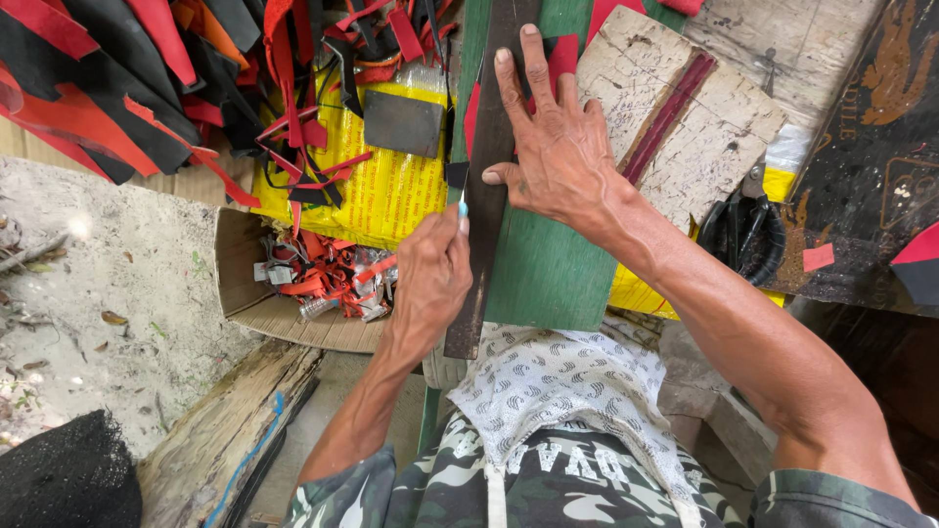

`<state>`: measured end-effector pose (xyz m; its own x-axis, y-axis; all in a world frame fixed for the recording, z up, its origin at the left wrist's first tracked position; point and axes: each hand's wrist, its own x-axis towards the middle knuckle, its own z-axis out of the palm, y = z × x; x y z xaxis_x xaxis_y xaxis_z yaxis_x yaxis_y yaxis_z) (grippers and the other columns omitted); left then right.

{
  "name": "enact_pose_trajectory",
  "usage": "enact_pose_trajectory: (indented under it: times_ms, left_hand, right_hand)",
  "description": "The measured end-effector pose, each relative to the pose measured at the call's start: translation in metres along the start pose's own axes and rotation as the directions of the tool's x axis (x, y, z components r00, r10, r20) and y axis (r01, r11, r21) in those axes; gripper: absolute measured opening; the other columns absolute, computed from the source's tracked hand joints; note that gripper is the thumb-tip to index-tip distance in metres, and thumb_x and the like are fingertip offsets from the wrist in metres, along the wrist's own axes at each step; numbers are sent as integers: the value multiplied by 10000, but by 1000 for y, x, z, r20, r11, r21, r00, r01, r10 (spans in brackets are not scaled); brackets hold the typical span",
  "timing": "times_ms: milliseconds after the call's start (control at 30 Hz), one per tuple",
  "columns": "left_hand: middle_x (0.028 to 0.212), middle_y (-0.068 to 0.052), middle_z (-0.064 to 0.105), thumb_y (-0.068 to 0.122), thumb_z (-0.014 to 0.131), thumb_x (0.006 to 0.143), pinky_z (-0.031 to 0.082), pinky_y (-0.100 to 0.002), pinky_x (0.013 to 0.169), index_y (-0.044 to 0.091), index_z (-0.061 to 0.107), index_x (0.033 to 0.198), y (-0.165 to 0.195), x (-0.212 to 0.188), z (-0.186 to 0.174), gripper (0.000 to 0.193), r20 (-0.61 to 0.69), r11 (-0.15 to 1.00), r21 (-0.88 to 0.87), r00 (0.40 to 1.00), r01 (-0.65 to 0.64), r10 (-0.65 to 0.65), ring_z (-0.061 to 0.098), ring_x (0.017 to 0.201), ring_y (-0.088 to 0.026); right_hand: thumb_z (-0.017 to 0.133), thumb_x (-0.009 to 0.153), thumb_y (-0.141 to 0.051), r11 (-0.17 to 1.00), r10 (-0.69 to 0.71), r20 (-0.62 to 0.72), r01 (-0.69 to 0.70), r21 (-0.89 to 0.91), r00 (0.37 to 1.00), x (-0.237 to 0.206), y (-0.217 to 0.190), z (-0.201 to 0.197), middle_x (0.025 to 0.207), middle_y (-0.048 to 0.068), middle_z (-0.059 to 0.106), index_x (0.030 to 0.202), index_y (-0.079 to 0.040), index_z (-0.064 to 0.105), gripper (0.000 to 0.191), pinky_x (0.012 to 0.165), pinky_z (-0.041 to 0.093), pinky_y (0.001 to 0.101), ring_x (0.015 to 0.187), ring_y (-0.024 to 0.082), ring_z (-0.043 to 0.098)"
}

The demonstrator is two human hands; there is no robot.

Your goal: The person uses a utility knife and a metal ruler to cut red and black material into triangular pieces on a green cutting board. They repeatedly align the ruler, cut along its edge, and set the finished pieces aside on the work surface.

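Observation:
My right hand [553,142] lies flat, fingers spread, pressing a long dark straightedge strip [486,166] down on a green board [553,269]. A piece of red sheet [564,54] shows under the fingers. My left hand [430,274] is closed around a small light-blue blade [462,207], whose tip sits against the left edge of the strip, just below my right thumb.
A heap of red and black offcuts [147,78] fills the top left over a yellow bag [391,186]. A cardboard box [245,284] holds red scraps. A worn white wooden block [685,117] and black shears [743,235] lie right. Sandy ground lies left.

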<state>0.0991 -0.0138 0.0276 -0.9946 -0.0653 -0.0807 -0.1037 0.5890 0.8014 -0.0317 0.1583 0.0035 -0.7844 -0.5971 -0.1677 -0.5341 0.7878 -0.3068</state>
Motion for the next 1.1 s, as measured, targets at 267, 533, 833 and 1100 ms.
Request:
enact_pose_trajectory:
  times_ms: [267, 533, 833, 1100]
  left_hand:
    - [749, -199, 563, -31, 581, 942, 430, -444, 581, -56, 643, 1183, -1, -11, -3, 251, 54, 998, 29, 997, 51, -52, 582, 655, -328]
    - [714, -186, 558, -10, 593, 957, 415, -434, 557, -52, 653, 1152, 2, -18, -5, 209, 76, 994, 52, 992, 95, -99, 572, 608, -305]
    - [812, -112, 629, 68, 617, 1020, 488, -322, 576, -13, 684, 1236, 16, -3, -25, 240, 29, 991, -76, 993, 112, -110, 632, 643, -180]
    - [761, -39, 603, 140, 600, 1036, 474, -283, 408, -2, 684, 1230, 9, 105, 14, 254, 6, 914, -362, 981, 183, -194, 603, 501, -83]
  right_hand:
    - [889, 761, -539, 1000, 3, -25, -3, 21, 1000, -2, 1, 0, 1665, 238, 0, 1661, -43, 166, 1258, 757, 513, 580, 1155, 476, 490]
    - [877, 753, -576, 999, 27, 10, -27, 38, 1000, 0, 1, -1, 1662, 229, -2, 1643, -50, 180, 1246, 706, 513, 564, 1098, 434, 501]
    - [887, 736, -503, 993, -30, -42, 34, 117, 999, -3, 7, -4, 1668, 223, 66, 1642, -67, 219, 1207, 814, 508, 565, 1169, 443, 504]
    - [919, 663, -458, 994, 10, -62, -3, 113, 998, -1, 6, -8, 1656, 206, 122, 1621, -89, 272, 1214, 799, 514, 550, 1147, 435, 516]
